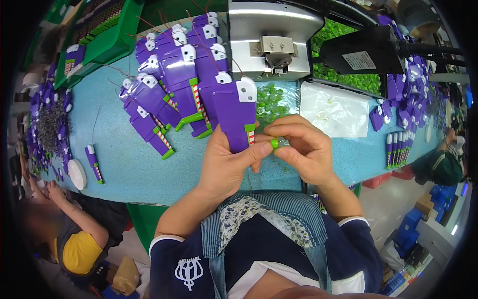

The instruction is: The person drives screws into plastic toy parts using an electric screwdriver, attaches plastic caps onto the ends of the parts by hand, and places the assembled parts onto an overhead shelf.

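My left hand (224, 162) is wrapped round the lower end of a purple plastic piece (234, 112), which has a white corner at its top and a red-and-white striped edge. Near that striped edge, my right hand (303, 149) holds a small green part (274, 143) at its fingertips, close to my left thumb. Behind my hands, small green parts (271, 102) lie in a clear bag. More purple pieces (172, 65) with thin wires lie overlapped to the left of the held one.
A metal machine (274, 45) stands at the back centre, with a black box (361, 52) to its right. A white sheet (333, 109) lies on the blue table (184, 174). Green crates (107, 42) stand back left. A person in yellow (82, 249) sits lower left.
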A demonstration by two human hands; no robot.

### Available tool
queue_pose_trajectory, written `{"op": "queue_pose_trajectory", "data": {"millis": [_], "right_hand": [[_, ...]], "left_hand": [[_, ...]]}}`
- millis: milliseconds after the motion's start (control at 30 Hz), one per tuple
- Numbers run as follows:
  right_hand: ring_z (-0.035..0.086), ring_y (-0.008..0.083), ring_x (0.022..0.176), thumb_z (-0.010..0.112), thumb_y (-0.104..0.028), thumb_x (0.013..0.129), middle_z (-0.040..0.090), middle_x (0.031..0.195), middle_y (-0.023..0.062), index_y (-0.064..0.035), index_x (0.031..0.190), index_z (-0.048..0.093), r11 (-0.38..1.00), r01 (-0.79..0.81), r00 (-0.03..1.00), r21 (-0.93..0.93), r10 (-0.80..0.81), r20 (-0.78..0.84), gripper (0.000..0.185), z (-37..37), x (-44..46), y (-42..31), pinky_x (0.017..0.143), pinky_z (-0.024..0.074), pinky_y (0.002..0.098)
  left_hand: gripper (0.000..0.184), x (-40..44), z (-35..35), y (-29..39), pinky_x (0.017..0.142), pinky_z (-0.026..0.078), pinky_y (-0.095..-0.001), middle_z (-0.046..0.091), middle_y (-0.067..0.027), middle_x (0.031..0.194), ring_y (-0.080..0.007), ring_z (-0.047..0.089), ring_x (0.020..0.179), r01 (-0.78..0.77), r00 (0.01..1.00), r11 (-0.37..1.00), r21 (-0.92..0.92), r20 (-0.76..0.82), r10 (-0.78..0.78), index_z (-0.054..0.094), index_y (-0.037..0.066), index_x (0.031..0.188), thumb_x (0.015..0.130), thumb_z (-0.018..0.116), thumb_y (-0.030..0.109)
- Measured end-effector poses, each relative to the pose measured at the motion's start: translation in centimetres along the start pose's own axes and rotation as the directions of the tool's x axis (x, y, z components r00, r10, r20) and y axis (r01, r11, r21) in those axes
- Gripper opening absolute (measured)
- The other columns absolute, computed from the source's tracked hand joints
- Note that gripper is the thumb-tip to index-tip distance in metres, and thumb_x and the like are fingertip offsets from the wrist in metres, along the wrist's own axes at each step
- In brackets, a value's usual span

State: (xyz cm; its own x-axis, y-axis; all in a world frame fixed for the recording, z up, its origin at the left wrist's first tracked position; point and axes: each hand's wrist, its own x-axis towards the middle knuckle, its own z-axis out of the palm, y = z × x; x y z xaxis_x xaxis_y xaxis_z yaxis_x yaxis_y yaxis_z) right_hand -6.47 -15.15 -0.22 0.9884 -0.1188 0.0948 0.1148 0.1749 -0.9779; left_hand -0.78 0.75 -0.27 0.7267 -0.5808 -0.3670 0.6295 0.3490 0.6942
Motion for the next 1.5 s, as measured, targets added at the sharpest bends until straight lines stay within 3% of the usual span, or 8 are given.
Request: {"op": "queue_pose_trajectory", "data": {"millis": [400, 533, 733, 867, 967, 1033, 1167, 1500], "right_hand": [[0.064, 0.0289, 0.082, 0.068, 0.002, 0.074, 0.065, 0.093, 0.0148, 0.0019, 0.094, 0.062, 0.788, 0.159, 0.977, -0.595, -0.211, -0.019, 0.02, -3.9, -2.4, -1.9, 0.07, 0.0514, 0.0337], [0.057, 0.03, 0.086, 0.067, 0.001, 0.072, 0.063, 0.094, 0.0097, -0.0015, 0.089, 0.06, 0.403, -0.008, 0.939, -0.915, -0.311, -0.145, 0.018, -9.1, -2.4, -0.3, 0.076, 0.045, 0.0379], [0.052, 0.0272, 0.095, 0.069, -0.004, 0.07, 0.06, 0.1, 0.0055, -0.0042, 0.089, 0.061, 0.114, -0.002, 0.956, -0.994, -0.29, -0.035, 0.02, -10.1, -2.0, 1.0, 0.078, 0.039, 0.0367], [0.052, 0.0278, 0.094, 0.068, -0.004, 0.071, 0.06, 0.1, 0.0059, -0.0043, 0.09, 0.062, 0.125, 0.017, 0.943, -0.992, -0.333, -0.025, 0.019, -9.8, -2.2, 0.8, 0.08, 0.0395, 0.0367], [0.052, 0.0247, 0.098, 0.069, -0.004, 0.073, 0.059, 0.105, 0.0095, -0.0028, 0.092, 0.063, 0.477, -0.004, 0.951, -0.879, -0.269, -0.15, 0.019, -8.2, -3.0, -0.3, 0.088, 0.0373, 0.033], [0.051, 0.0228, 0.099, 0.069, -0.009, 0.077, 0.059, 0.103, 0.01, -0.0012, 0.092, 0.064, 0.859, -0.039, 0.974, -0.51, -0.083, -0.213, 0.017, -6.9, -3.4, -0.9, 0.09, 0.038, 0.0332], [0.049, 0.0214, 0.101, 0.068, -0.012, 0.081, 0.056, 0.104, 0.0126, 0.0007, 0.094, 0.064, 0.972, -0.027, 0.989, -0.233, -0.009, -0.151, 0.018, -4.6, -3.7, -1.0, 0.088, 0.0391, 0.0325], [0.055, 0.0197, 0.086, 0.074, -0.004, 0.074, 0.061, 0.095, 0.0103, -0.0016, 0.087, 0.065, 0.96, 0.011, 0.992, -0.279, -0.045, -0.117, 0.016, -3.3, -4.5, 0.6, 0.076, 0.0433, 0.0287]], "left_hand": [[0.026, 0.7, 1.4, -1.9, 0.056, 0.045, -0.0226, 0.064, -0.0097, 0.094, -0.0083, 0.053, 0.063, 0.036, 0.983, 0.948, 0.316, 0.161, -0.091, 0.044, 0.001, 0.117, 0.095, 0.053, 0.011], [0.024, 0.4, 1.4, -2.2, 0.065, 0.047, -0.025, 0.06, -0.0116, 0.102, -0.01, 0.054, 0.071, -0.022, 0.981, 0.957, 0.29, 0.191, -0.035, 0.042, 0.001, 0.119, 0.099, 0.043, 0.014], [0.028, 0.0, 0.3, -3.3, 0.067, 0.047, -0.0281, 0.055, -0.0084, 0.099, -0.014, 0.054, 0.077, -0.214, 0.968, 0.807, 0.55, 0.233, 0.097, 0.042, 0.003, 0.121, 0.099, 0.038, 0.019], [0.031, 0.0, 1.5, -3.1, 0.076, 0.048, -0.0286, 0.055, -0.0079, 0.105, -0.0151, 0.056, 0.087, -0.147, 0.973, 0.937, 0.317, 0.214, 0.08, 0.042, 0.002, 0.124, 0.093, 0.048, 0.005], [0.037, 0.5, 1.9, -3.7, 0.084, 0.048, -0.0302, 0.057, -0.0084, 0.108, -0.0161, 0.058, 0.096, -0.216, 0.968, 0.943, 0.253, 0.182, 0.173, 0.045, 0.001, 0.121, 0.086, 0.056, -0.007], [0.035, 0.7, 2.1, -3.8, 0.086, 0.052, -0.0322, 0.061, -0.0092, 0.104, -0.0178, 0.062, 0.096, -0.283, 0.956, 0.931, 0.232, 0.146, 0.254, 0.05, -0.001, 0.112, 0.081, 0.063, -0.011], [0.032, 0.0, 1.9, -3.4, 0.086, 0.052, -0.0317, 0.061, -0.0099, 0.104, -0.0182, 0.062, 0.096, -0.296, 0.952, 0.932, 0.21, 0.145, 0.27, 0.052, -0.002, 0.11, 0.081, 0.063, -0.011], [0.03, -1.1, 1.4, -4.1, 0.08, 0.052, -0.0293, 0.062, -0.0098, 0.102, -0.0161, 0.062, 0.092, -0.259, 0.966, 0.94, 0.224, 0.057, 0.253, 0.054, -0.003, 0.106, 0.08, 0.067, -0.009]]}}
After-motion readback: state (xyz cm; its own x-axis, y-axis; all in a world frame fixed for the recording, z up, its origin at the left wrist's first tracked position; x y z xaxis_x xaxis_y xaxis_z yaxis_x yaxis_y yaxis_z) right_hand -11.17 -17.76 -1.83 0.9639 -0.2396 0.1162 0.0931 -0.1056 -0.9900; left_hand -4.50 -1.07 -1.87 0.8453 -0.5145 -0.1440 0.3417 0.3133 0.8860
